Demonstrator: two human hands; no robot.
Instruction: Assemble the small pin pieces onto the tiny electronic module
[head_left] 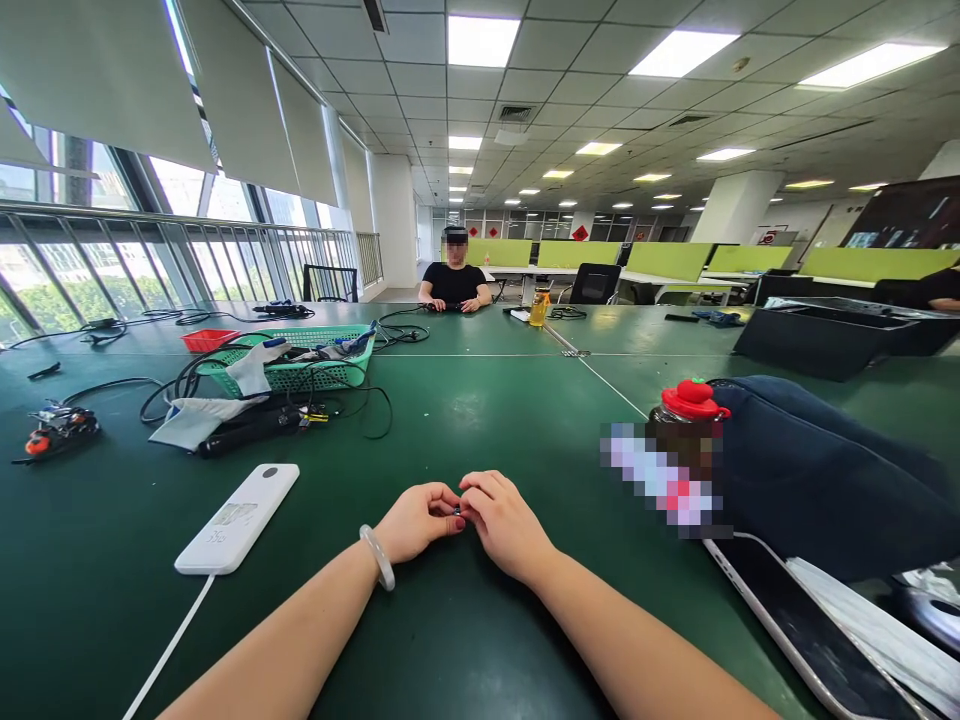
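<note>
Over the green table (465, 640), both of my hands meet in front of me with their fingertips close together. My left hand (416, 522), with a pale bangle (377, 557) on its wrist, pinches a tiny dark, shiny piece (457, 512). The fingers of my right hand (504, 518) curl against the same piece from the other side. Most of it is hidden between the fingertips, so its kind cannot be made out. Left of my hands lies a white power bank (247, 515) with a white cable (171, 640).
A green basket (322, 376) with gloves and cables stands at the left, near a small orange-and-black device (60, 432). To the right are a red-lidded jar (688, 405), a dark blue bag (832, 470) and a tablet (802, 610). Another person (455, 280) sits across the table.
</note>
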